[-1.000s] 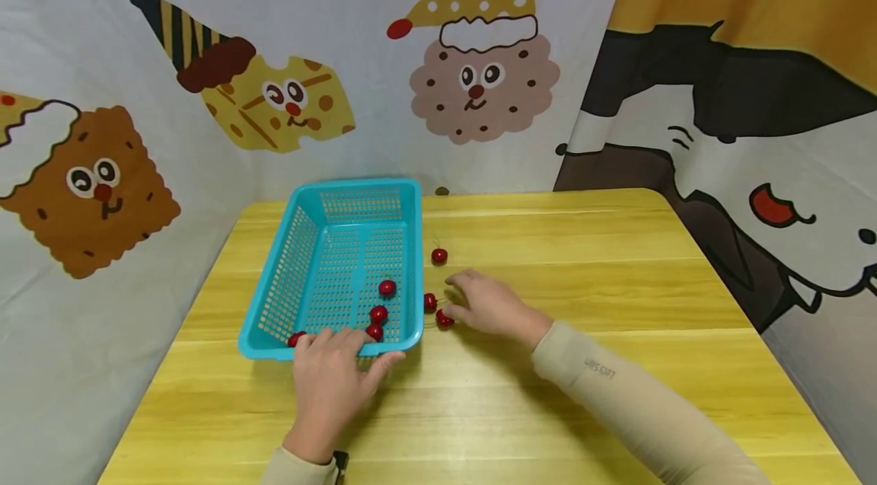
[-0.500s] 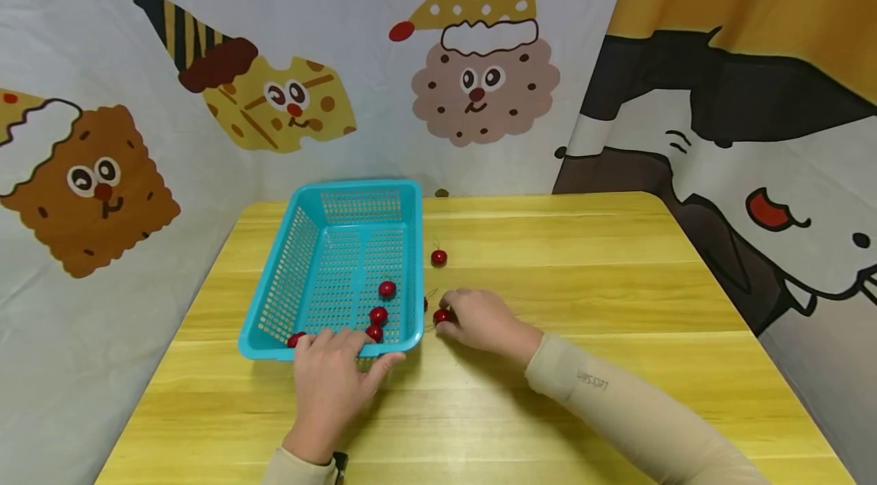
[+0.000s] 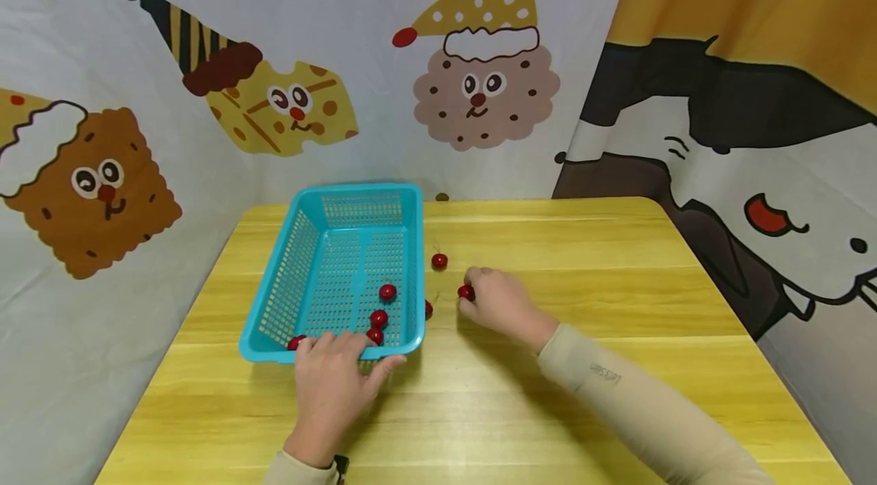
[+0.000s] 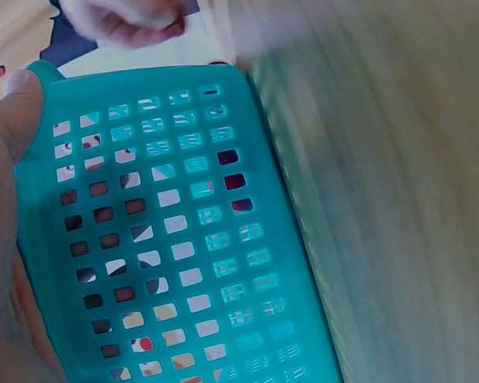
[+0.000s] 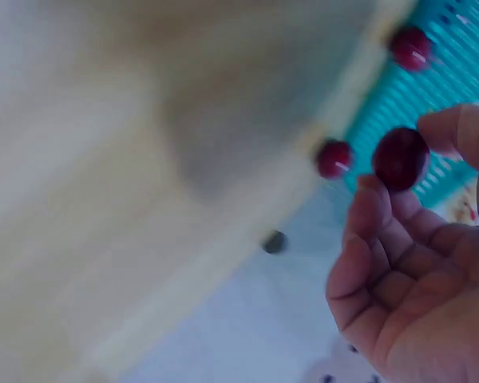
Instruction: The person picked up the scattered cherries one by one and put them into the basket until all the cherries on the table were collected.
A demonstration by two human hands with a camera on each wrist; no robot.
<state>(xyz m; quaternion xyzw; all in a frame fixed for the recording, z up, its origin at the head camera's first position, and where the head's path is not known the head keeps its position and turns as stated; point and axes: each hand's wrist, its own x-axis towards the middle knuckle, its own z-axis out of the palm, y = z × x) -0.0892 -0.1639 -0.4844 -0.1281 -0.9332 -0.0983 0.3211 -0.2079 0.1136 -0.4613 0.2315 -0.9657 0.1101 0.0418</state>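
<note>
My left hand (image 3: pixel 330 384) grips the near rim of a turquoise plastic basket (image 3: pixel 418 256), fingers over the edge and thumb outside. Several red cherries lie inside, among them one cherry (image 3: pixel 387 293) toward the right wall and another by my left fingertips. To the right of the basket, my right hand (image 3: pixel 508 305) pinches a cherry (image 5: pixel 401 159) between thumb and fingers. One stemmed cherry (image 3: pixel 439 262) sits on the table beyond that hand. A further cherry (image 3: pixel 428 309) lies against the basket's right side, partly hidden by it.
The basket stands on the left half of a yellow wood-grain table (image 3: pixel 589 256). Behind the table hangs a white cloth (image 3: pixel 384 127) printed with cartoon figures, with an orange and black part at the right.
My right hand has taken hold of a cherry beside the basket and moved it up and to the right, away from the basket. My left hand keeps its grip on the rim.
</note>
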